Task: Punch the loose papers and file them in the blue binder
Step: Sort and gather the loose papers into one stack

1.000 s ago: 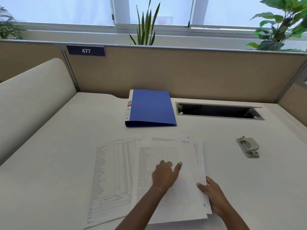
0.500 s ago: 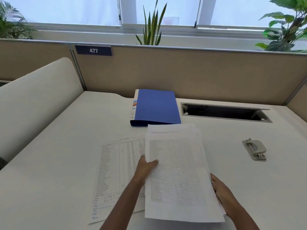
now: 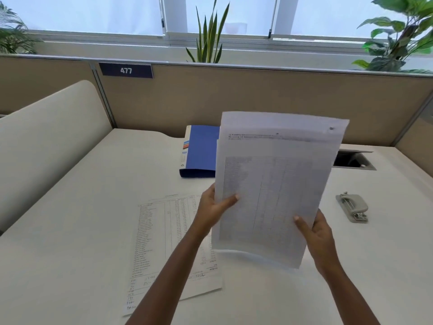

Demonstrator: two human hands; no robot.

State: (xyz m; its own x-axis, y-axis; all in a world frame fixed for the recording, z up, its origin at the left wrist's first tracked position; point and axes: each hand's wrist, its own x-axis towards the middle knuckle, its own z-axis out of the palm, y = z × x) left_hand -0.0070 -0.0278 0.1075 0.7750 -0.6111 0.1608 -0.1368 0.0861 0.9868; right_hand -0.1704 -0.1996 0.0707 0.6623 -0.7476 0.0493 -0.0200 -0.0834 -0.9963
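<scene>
Both left hand (image 3: 210,208) and right hand (image 3: 316,233) clamp the upheld papers (image 3: 276,181); blue binder (image 3: 202,150) lies closed behind them.

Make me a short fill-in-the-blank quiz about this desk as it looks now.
The closed binder by the partition is ____. The plate on the partition reads ____. The hole punch lies on the desk to the ____ of the papers held by the left hand and right hand. One sheet lies flat on the desk under the ____ forearm.
Missing words: blue; 477; right; left.
</scene>
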